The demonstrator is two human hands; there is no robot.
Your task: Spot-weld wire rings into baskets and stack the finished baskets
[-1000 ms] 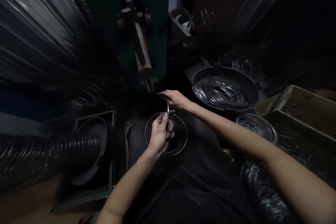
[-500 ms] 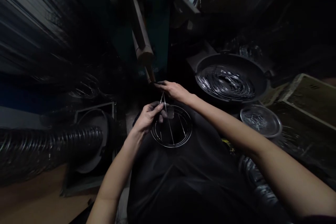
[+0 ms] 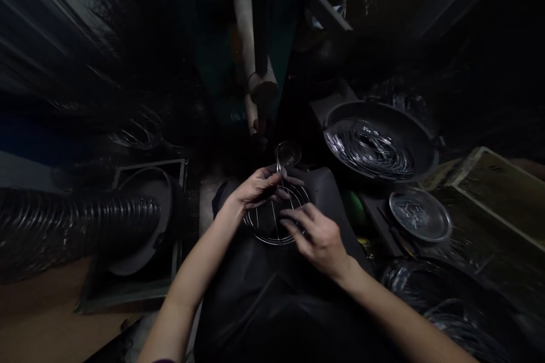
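Observation:
A round wire rack (image 3: pixel 277 242), made of thin rings with straight cross wires, lies over my lap on the dark apron (image 3: pixel 272 300). My left hand (image 3: pixel 264 186) is closed on its far left part, fingers reaching under the wires. Above the left thumb a thin shiny metal piece (image 3: pixel 279 160) sticks up; its lower end is hidden by the fingers. At the rack's right side is my right hand (image 3: pixel 317 235), with bent, slightly parted fingers over the rim and nothing visible between them.
Ahead stands a green machine with a pale cylindrical arm (image 3: pixel 263 82). A small round dish (image 3: pixel 289 153) sits below it. To the right are a wide pan (image 3: pixel 426 153) of wire rings, a plate (image 3: pixel 445 227) of short metal pieces and a yellowish crate (image 3: pixel 502 181). A ribbed duct (image 3: pixel 85 224) lies left.
My right hand has come back from near the machine's arm tip to the rack's right side. My left hand and the rack have shifted slightly; the view has turned a little left.

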